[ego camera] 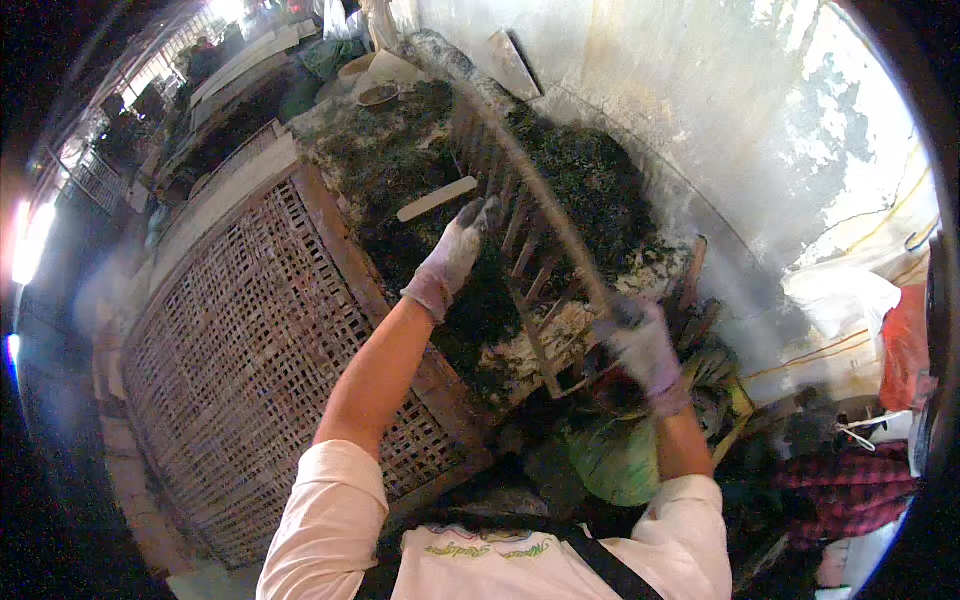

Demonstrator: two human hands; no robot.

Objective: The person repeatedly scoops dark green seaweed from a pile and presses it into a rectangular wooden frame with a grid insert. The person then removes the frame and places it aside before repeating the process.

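Note:
A ladder-like wooden frame with slats [551, 195] slants across a dark, crumbly pile [592, 169]. My right hand [645, 349], in a dirty pale glove with dark fingertips, grips the near end of its long rail; motion blurs both. My left hand [457, 244], gloved alike, reaches over the pile beside the slats. Its fingertips point towards the frame, and whether they touch it I cannot tell. Just beyond that hand lies a flat, pale strip [439, 199], apparently wood.
A large woven lattice panel in a wooden frame [277, 360] fills the left. A peeling plaster wall [675, 82] rises behind the pile. Green sheeting [619, 457] lies below my right hand. White [840, 300] and red bags [904, 345] are at the right.

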